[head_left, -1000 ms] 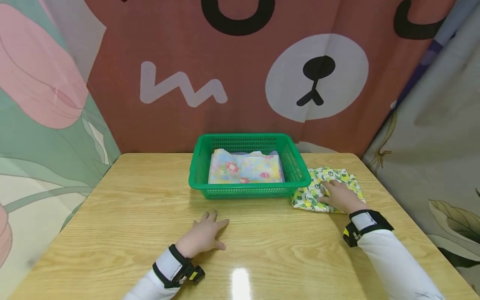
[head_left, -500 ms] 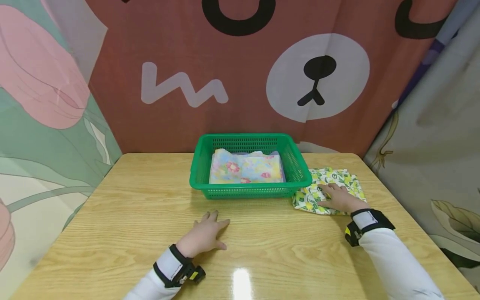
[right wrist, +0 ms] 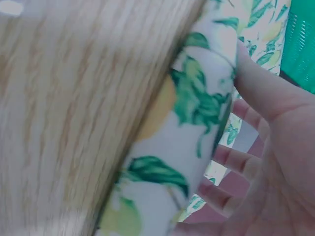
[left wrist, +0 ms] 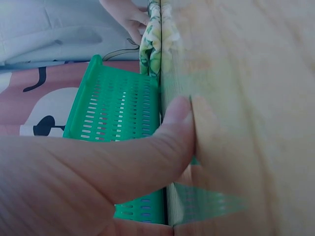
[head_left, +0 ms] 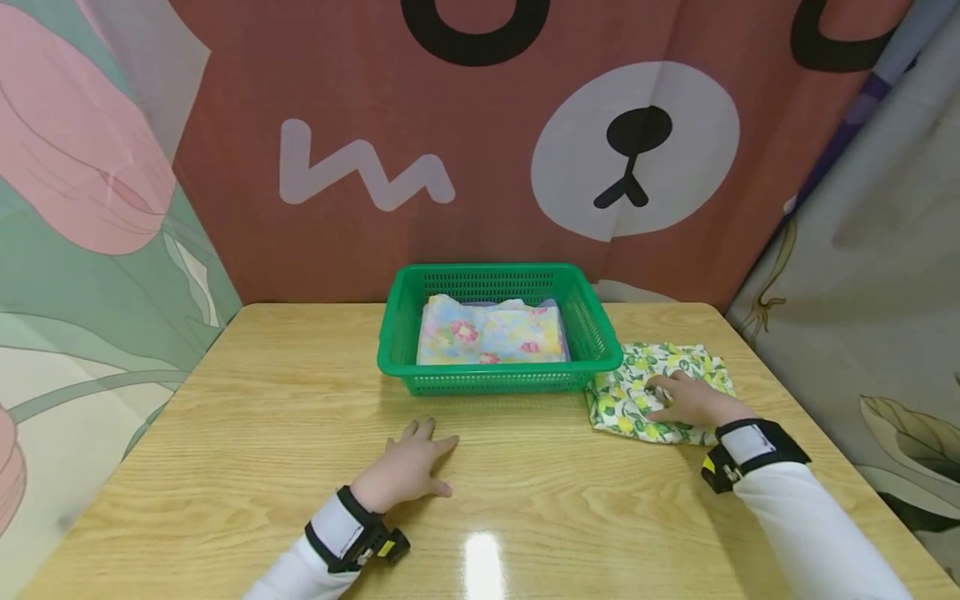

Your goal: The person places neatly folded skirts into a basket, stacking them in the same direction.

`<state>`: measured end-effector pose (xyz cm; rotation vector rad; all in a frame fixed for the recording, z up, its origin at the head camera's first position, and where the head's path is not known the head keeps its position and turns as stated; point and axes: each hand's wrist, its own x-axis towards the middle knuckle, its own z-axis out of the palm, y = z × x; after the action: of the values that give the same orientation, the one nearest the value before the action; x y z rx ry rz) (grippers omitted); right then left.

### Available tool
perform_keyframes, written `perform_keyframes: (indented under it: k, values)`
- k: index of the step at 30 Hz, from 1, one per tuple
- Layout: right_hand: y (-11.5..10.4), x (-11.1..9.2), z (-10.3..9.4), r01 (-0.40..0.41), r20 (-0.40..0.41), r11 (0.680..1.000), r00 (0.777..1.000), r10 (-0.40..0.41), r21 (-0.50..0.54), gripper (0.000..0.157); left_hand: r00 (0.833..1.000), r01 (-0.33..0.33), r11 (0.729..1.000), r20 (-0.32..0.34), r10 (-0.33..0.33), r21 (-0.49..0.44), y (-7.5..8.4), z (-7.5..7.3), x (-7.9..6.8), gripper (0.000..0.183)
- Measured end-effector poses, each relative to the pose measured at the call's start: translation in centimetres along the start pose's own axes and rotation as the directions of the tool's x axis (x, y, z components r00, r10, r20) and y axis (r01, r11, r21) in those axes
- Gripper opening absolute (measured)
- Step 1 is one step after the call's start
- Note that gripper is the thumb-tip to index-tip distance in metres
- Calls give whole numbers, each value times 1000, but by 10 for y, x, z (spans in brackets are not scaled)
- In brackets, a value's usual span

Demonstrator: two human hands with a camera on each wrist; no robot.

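Observation:
My right hand (head_left: 697,402) rests on a folded cloth (head_left: 626,415) with a lemon-and-leaf print, thumb and fingers spread apart on its top. In the right wrist view the thumb (right wrist: 263,81) touches the cloth's thick near fold (right wrist: 189,113), and the other fingertips lie beyond that fold. A green plastic basket (head_left: 495,383) stands just left of the cloth, its right end overlapping the cloth's corner in the head view. Inside it lies a folded pastel cloth (head_left: 510,333) with pink flowers. My left hand (head_left: 405,471) lies spread on the table in front of the basket, holding nothing.
A light wooden table (head_left: 285,400) carries everything. Behind it hangs a brown curtain (head_left: 360,242) with a bear face, close to the basket's back. Patterned curtains (head_left: 885,275) flank the right and left sides. Both wrists wear black straps with small cameras.
The lemon-print cloth has slid a little toward me and to the right, together with my right hand. The left hand and the basket have stayed in place.

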<state>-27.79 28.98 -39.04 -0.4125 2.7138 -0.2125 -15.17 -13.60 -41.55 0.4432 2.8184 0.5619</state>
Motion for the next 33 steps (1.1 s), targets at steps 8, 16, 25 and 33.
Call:
perform_keyframes:
  k: [8,16,25,33]
  values:
    - [-7,-20,5,41,-14,999,999,-41,-23,66,1000,2,1000,-3,-2,-2,-1,-1,-1,70]
    - [-16,-32,19,76,-79,995,994,-81,-62,108,1000,5,1000,-3,-5,4,0,-2,-2,70]
    - [-20,-42,24,110,52,993,993,-108,-50,119,1000,-9,1000,-14,9,10,2,-2,-1,70]
    - [-29,-55,38,129,71,992,989,-128,-3,118,1000,-4,1000,0,4,3,0,-1,-2,70]
